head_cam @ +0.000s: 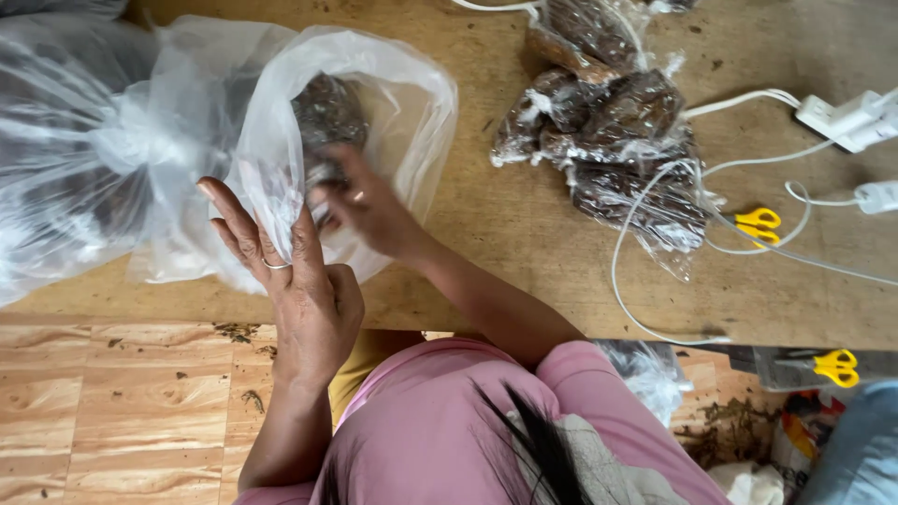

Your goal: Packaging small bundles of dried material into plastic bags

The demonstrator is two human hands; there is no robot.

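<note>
While the dark packet (327, 117) sits inside the clear plastic bag (393, 103) on the wooden table (524, 243), the right hand (369, 210) reaches in, blurred, its grip unclear. With fingers flat, the left hand (299, 290) presses the bag's mouth. More packets (617, 140) lie well apart.

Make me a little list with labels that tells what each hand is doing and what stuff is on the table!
left hand: open and flat, fingers spread, against the edge of the clear plastic bag
right hand: reaching into the bag's mouth, blurred, at a dark packet
ring: on a left finger
big tied bag: on the left, beside the open one
wrapped packets: pile of dark bundles on the wooden table
scissors: yellow handles, by white cables
power strip: white, at right edge
</note>
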